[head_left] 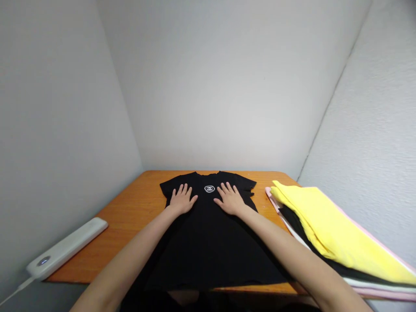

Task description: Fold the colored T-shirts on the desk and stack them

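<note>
A black T-shirt (pixel 208 247) lies spread flat on the wooden table, its neckline toward the far wall and its hem by the near edge. On its chest is a round white printed logo (pixel 209 189). My left hand (pixel 182 199) rests flat on the shirt to the left of the logo, fingers spread. To the right of the logo, my right hand (pixel 229 198) lies palm down in the same way, fingers apart. Neither hand grips the cloth. Both forearms cover parts of the shirt's sides.
A stack of folded clothes with a yellow garment (pixel 338 229) on top sits at the table's right side. At the left edge lies a long white device (pixel 69 247) with a cable. The wooden table (pixel 130 208) meets grey-white walls at the back and sides.
</note>
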Demonstrator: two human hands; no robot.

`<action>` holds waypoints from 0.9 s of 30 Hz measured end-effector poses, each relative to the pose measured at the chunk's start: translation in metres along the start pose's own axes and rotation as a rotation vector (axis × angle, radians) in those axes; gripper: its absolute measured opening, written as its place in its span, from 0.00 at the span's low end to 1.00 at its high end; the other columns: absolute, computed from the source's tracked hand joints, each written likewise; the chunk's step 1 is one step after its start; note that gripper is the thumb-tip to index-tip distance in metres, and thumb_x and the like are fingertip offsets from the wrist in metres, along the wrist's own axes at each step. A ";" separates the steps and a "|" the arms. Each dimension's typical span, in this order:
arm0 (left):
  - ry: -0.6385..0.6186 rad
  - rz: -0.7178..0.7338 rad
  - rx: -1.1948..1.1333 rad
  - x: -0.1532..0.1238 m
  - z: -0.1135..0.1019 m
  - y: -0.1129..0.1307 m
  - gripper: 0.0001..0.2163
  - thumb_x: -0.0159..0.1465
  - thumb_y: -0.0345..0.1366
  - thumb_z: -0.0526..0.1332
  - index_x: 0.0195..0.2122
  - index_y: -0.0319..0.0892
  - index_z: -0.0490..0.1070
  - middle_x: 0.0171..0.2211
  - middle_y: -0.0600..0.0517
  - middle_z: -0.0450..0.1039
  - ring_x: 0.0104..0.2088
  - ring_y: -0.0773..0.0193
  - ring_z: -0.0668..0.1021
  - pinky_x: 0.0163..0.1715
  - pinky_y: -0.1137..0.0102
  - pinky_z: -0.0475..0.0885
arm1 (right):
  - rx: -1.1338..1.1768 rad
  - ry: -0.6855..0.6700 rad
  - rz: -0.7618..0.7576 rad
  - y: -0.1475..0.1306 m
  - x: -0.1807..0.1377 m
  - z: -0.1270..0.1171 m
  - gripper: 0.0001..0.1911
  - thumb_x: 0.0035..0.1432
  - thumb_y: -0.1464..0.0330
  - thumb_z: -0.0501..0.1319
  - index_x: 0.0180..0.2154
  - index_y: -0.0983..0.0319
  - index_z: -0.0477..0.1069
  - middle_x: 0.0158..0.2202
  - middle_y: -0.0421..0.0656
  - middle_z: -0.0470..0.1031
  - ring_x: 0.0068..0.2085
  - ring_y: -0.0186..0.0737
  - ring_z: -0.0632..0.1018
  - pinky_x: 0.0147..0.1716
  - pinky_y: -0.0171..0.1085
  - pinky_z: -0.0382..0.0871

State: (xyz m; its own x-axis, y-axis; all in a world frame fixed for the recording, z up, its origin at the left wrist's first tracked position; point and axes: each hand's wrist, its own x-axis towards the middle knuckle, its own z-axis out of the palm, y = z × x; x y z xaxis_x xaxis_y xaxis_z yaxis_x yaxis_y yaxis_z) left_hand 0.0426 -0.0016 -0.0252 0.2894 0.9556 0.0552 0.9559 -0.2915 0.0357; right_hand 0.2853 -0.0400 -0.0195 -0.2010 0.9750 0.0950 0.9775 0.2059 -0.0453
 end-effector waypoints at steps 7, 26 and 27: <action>-0.009 -0.110 -0.064 -0.038 0.019 -0.007 0.36 0.63 0.63 0.36 0.68 0.52 0.47 0.70 0.48 0.38 0.69 0.43 0.44 0.59 0.34 0.41 | 0.177 -0.087 0.125 0.001 -0.068 0.012 0.41 0.60 0.37 0.40 0.67 0.49 0.46 0.71 0.42 0.36 0.68 0.63 0.35 0.61 0.64 0.30; -0.038 -0.064 -0.025 -0.051 -0.002 -0.005 0.32 0.67 0.57 0.38 0.68 0.49 0.46 0.70 0.46 0.39 0.68 0.45 0.46 0.60 0.38 0.45 | 0.143 0.004 0.106 -0.008 -0.157 0.006 0.42 0.60 0.39 0.39 0.68 0.53 0.46 0.70 0.45 0.36 0.68 0.61 0.37 0.61 0.62 0.26; -0.031 -0.072 0.001 -0.052 -0.006 -0.002 0.31 0.68 0.55 0.39 0.68 0.48 0.47 0.69 0.45 0.41 0.68 0.44 0.47 0.60 0.38 0.44 | 0.158 0.007 0.102 -0.008 -0.156 0.006 0.42 0.61 0.39 0.40 0.68 0.54 0.47 0.70 0.45 0.37 0.68 0.61 0.38 0.61 0.61 0.27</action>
State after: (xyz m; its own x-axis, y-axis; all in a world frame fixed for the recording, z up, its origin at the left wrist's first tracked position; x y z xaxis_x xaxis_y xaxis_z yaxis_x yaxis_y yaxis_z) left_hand 0.0253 -0.0513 -0.0223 0.2215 0.9749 0.0212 0.9743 -0.2222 0.0372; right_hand 0.3085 -0.1930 -0.0395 -0.0999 0.9910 0.0886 0.9706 0.1167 -0.2105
